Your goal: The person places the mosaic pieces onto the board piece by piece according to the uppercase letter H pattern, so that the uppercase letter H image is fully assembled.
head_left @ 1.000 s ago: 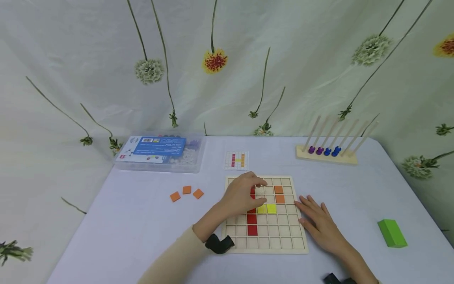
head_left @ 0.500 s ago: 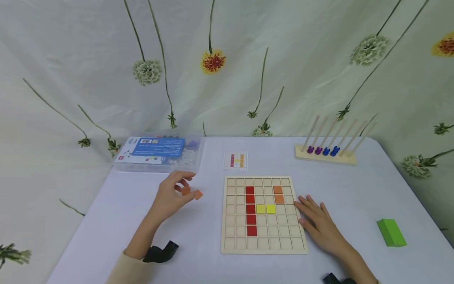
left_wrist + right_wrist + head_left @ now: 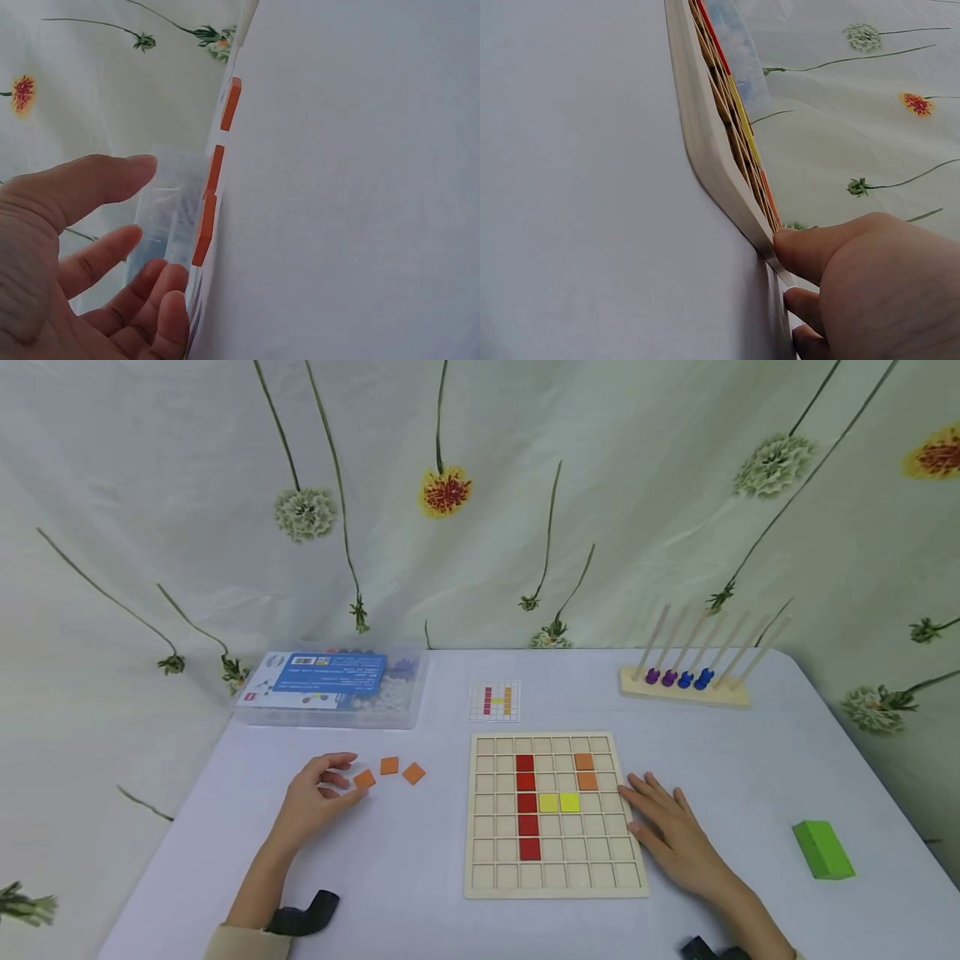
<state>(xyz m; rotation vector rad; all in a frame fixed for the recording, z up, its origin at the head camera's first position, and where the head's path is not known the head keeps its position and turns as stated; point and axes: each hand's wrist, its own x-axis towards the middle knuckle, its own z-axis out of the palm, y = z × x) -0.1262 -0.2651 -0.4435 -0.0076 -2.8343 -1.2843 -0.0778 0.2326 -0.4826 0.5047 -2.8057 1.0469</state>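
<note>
Three orange square tiles lie on the white table left of the wooden grid board (image 3: 573, 875). My left hand (image 3: 309, 800) is beside the leftmost orange tile (image 3: 364, 779), its thumb and fingers spread apart. In the left wrist view a gap shows between the thumb and fingers, and the closest orange tile (image 3: 204, 231) stands just beyond them. On the board are a column of red tiles (image 3: 527, 802), two yellow tiles (image 3: 569, 802) and two orange tiles (image 3: 587, 781). My right hand (image 3: 675, 837) rests along the board's right edge, thumb touching it in the right wrist view.
Behind the board lies a small pattern card (image 3: 495, 702). A clear plastic box (image 3: 330, 689) with a blue label is at the back left. At the back right stands a wooden peg rack (image 3: 684, 687) with beads; a green block (image 3: 824, 850) lies at the right.
From over the board, my left hand has moved left, past the tiles, to the leftmost orange one. The right hand has stayed at the board's edge.
</note>
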